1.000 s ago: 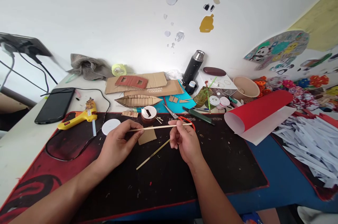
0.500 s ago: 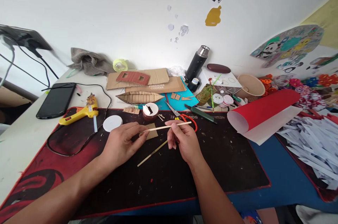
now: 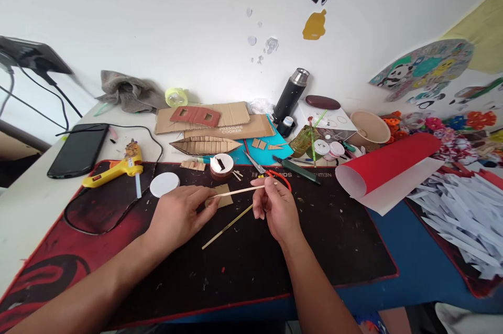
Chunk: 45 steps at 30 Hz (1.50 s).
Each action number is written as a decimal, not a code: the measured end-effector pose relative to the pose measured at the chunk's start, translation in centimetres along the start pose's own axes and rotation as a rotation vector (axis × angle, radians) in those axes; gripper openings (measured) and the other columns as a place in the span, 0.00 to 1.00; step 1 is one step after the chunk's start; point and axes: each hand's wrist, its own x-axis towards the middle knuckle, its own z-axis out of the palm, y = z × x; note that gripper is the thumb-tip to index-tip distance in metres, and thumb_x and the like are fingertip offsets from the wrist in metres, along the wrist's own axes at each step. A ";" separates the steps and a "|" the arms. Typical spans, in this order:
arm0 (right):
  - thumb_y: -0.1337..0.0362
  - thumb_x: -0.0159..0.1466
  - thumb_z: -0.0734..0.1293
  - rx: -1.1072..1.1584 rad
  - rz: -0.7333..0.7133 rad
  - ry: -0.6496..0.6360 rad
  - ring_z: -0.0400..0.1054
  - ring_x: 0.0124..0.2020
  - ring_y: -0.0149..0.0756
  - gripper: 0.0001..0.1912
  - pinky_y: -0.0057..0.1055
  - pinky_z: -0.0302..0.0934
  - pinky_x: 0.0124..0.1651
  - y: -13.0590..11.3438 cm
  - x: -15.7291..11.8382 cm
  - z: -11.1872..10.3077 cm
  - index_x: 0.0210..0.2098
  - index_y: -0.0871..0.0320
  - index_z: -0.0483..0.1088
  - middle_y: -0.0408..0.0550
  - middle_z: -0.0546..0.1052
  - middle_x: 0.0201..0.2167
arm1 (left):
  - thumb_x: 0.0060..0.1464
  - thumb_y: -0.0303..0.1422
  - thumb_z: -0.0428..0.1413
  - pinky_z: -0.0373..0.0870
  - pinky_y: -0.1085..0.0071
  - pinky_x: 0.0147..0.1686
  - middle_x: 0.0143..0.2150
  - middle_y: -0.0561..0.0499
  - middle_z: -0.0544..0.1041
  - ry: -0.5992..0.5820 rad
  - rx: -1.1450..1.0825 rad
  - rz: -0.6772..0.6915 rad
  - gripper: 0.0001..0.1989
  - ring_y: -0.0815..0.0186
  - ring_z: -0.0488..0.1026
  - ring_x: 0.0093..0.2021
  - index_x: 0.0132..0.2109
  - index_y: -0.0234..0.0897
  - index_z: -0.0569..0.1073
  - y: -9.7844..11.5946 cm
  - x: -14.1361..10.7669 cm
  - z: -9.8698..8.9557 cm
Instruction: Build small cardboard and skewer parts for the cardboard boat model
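A white wall [image 3: 157, 24], dotted with cutouts [image 3: 314, 25], backs the crowded worktop [image 3: 27, 195]. Above its black-and-red mat [image 3: 322, 250], a thin, straight, pale wooden stick [image 3: 240, 192] stretches between left hand [image 3: 176, 214] and right hand [image 3: 280, 213], the fingers [image 3: 199, 194] of both pinching it.

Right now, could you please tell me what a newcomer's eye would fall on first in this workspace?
Probably the bright red roll at the right, beside a heap of white paper strips. Next, perhaps, the yellow glue gun at the left. In the middle, the left hand and the right hand hold a thin pale stick over the dark mat.
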 end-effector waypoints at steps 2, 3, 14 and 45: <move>0.40 0.66 0.74 -0.004 0.003 -0.011 0.67 0.15 0.29 0.25 0.25 0.52 0.18 0.1 0.0 0.0 0.40 0.58 0.82 0.41 0.75 0.20 | 0.74 0.43 0.49 0.69 0.68 0.34 0.35 0.50 0.85 0.003 0.011 0.032 0.19 0.62 0.80 0.32 0.42 0.42 0.81 0.1 0.0 0.0; 0.40 0.66 0.74 -0.005 0.006 -0.019 0.67 0.15 0.29 0.25 0.25 0.51 0.18 0.2 0.0 0.0 0.40 0.58 0.82 0.41 0.75 0.20 | 0.74 0.42 0.49 0.68 0.68 0.34 0.35 0.50 0.85 0.008 0.018 0.043 0.19 0.62 0.80 0.32 0.41 0.41 0.81 0.2 0.0 0.0; 0.42 0.67 0.74 -0.047 0.028 -0.070 0.68 0.15 0.29 0.24 0.24 0.52 0.17 0.6 0.1 0.3 0.42 0.59 0.83 0.42 0.77 0.21 | 0.74 0.39 0.50 0.65 0.68 0.29 0.36 0.52 0.85 0.051 0.086 0.088 0.16 0.64 0.80 0.30 0.45 0.39 0.81 0.2 -0.3 0.2; 0.37 0.67 0.72 -0.107 0.009 -0.100 0.68 0.17 0.29 0.29 0.24 0.53 0.19 0.9 -0.1 0.3 0.44 0.60 0.82 0.42 0.75 0.22 | 0.61 0.54 0.47 0.56 0.67 0.31 0.33 0.49 0.80 -0.079 0.323 -0.638 0.22 0.59 0.71 0.32 0.35 0.45 0.77 -8.0 4.0 -8.7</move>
